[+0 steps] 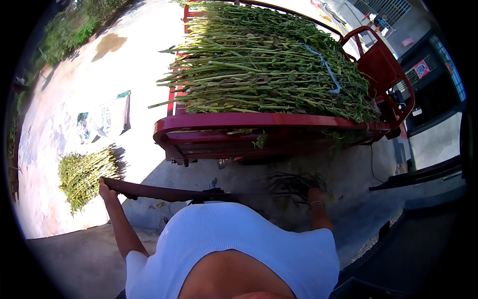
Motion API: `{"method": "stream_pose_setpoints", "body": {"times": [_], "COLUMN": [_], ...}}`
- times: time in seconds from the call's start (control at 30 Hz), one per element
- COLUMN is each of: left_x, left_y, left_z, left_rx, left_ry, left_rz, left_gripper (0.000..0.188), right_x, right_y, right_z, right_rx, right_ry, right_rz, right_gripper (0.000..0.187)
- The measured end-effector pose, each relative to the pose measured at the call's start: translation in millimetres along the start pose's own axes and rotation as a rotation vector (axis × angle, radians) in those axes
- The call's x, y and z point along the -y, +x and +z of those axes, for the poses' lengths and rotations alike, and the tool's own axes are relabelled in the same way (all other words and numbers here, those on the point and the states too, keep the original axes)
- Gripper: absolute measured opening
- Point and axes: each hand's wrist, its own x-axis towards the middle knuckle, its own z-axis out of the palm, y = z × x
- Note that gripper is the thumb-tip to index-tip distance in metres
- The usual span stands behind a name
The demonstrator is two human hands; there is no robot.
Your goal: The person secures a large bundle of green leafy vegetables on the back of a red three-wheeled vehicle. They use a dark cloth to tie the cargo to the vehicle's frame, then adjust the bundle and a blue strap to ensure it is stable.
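My left hand (106, 191) is closed on the end of a long dark brown strip (157, 193), out to the left of my body. The strip looks flat and limp, and it runs to the right in front of my chest. On the other side, my right hand (315, 197), with a band at the wrist, is beside dark, blurred strands (294, 184). Shadow and blur hide its fingers, and I cannot tell whether the strip reaches it. Ahead stands a red cargo vehicle (239, 119) loaded with cut green stalks (259, 70). A blue strap (326, 67) lies across them.
On the sunlit concrete at left lie a bundle of cut stalks (87, 177) and a flattened printed sack (112, 117). The vehicle's red rail stands close in front of me. A building with a dark doorway (430, 84) is at right, beyond the red seat back (381, 67).
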Motion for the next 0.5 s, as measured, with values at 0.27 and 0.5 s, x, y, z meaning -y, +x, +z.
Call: {"method": "stream_pose_setpoints", "body": {"times": [0.27, 0.5], "left_x": [-160, 23], "left_y": [42, -178], "left_z": [-50, 82], "left_rx": [0.085, 0.682], "left_ry": [0.005, 0.294], "left_rz": [0.302, 0.061], "left_gripper": [0.039, 0.017], "right_x": [-115, 215], "right_y": [6, -99], "right_z": [-7, -150], "right_rx": [0.01, 0.243], "right_ry": [0.229, 1.383], "right_rz": [-0.032, -0.702], "right_gripper": [0.055, 0.031]}}
